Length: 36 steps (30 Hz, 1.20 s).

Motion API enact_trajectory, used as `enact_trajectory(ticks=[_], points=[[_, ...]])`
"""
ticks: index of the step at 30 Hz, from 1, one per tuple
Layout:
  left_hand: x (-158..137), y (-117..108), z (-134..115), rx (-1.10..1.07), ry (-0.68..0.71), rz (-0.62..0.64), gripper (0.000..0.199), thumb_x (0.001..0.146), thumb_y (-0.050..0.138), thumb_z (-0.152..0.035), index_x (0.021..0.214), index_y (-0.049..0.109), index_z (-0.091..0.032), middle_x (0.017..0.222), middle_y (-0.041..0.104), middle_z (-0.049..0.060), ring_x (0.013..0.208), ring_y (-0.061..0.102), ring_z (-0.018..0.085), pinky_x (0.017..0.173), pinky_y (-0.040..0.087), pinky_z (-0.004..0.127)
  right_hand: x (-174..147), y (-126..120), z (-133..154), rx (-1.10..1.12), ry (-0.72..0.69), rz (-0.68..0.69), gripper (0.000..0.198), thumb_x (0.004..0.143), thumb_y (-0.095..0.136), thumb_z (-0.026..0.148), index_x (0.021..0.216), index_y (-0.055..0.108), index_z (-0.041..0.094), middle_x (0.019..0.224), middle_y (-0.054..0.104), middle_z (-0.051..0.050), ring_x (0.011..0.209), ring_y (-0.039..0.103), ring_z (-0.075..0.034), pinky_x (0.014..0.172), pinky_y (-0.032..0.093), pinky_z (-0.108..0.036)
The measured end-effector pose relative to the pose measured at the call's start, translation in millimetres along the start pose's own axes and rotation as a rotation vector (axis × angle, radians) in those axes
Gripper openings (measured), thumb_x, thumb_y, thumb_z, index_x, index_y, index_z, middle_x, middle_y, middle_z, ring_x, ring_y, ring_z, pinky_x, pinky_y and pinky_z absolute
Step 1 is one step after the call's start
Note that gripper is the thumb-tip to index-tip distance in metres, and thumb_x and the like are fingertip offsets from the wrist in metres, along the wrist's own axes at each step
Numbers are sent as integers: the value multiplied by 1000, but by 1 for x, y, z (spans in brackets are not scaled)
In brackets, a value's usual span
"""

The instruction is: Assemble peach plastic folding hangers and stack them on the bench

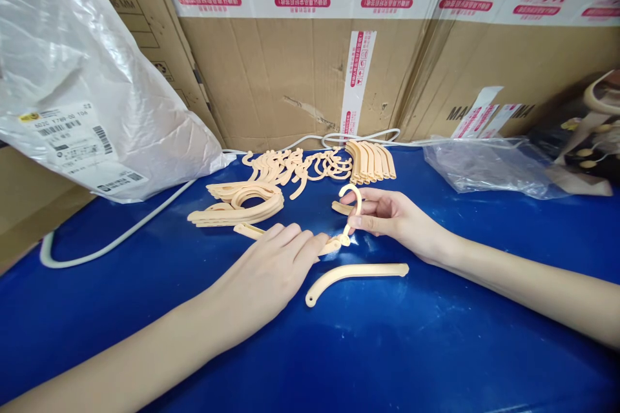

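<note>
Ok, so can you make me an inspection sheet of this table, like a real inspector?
Surface: blue table, with shiny reflections.
Work pieces: cream hook meeting one curved piece; loose curved piece in front; hook pile and two stacks, left and right, behind.
Clutter: clear plastic at back right; white parcel bag at left.
Hands: right pinches the hook; left covers part of the curved piece, grip hidden.
Cables: white cable curving at left; more looped at back.
Surroundings: cardboard boxes behind; spills nothing seen.
</note>
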<state>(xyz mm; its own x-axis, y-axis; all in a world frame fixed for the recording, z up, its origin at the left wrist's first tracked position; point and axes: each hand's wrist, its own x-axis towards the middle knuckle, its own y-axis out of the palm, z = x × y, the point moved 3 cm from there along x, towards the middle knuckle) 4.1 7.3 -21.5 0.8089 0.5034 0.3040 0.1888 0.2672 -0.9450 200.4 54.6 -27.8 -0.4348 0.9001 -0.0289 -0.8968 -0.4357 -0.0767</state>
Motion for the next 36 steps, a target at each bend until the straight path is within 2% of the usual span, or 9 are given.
enact_trajectory(ticks=[6, 12, 16, 23, 29, 36], points=[[-1, 2, -2, 37, -6, -24, 29, 95, 34, -4, 119, 51, -5, 89, 57, 7, 79, 46, 21, 69, 34, 31, 1, 0, 0, 44, -5, 21, 36, 77, 71, 23, 111, 58, 16, 78, 71, 0, 77, 68, -12, 75, 49, -26], [0, 5, -3, 75, -35, -22, 30, 93, 34, -3, 116, 54, -7, 85, 58, 6, 77, 48, 21, 70, 33, 32, 1, 0, 2, 8, -49, 44, 41, 80, 68, 21, 119, 56, 17, 78, 69, 2, 80, 67, -12, 83, 49, -29], [0, 5, -4, 96, -43, -15, 36, 91, 35, -1, 122, 52, -7, 87, 60, 6, 78, 50, 21, 72, 35, 32, 1, 1, 2, -19, -62, 49, 45, 82, 65, 21, 125, 53, 16, 80, 69, 1, 81, 66, -13, 85, 48, -31], [3, 1, -6, 177, -19, 13, 39, 91, 34, -1, 126, 52, -4, 85, 65, 7, 75, 56, 20, 68, 38, 32, -1, 3, 6, -92, -90, 54, 43, 84, 63, 27, 124, 54, 15, 84, 69, -2, 81, 64, -15, 75, 48, -30], [5, -1, -7, 239, -10, 39, 43, 88, 34, 1, 127, 51, -3, 81, 66, 7, 71, 57, 20, 65, 39, 32, -2, 5, 7, -160, -59, 12, 47, 85, 61, 28, 128, 51, 14, 79, 68, -3, 65, 57, -14, 54, 41, -25], [4, -1, -7, 234, -3, 12, 44, 84, 36, 3, 126, 51, -1, 84, 67, 8, 72, 58, 21, 65, 41, 32, -1, 6, 6, -126, -50, -1, 52, 82, 64, 26, 130, 50, 12, 77, 67, -3, 54, 49, -9, 48, 41, -22]])
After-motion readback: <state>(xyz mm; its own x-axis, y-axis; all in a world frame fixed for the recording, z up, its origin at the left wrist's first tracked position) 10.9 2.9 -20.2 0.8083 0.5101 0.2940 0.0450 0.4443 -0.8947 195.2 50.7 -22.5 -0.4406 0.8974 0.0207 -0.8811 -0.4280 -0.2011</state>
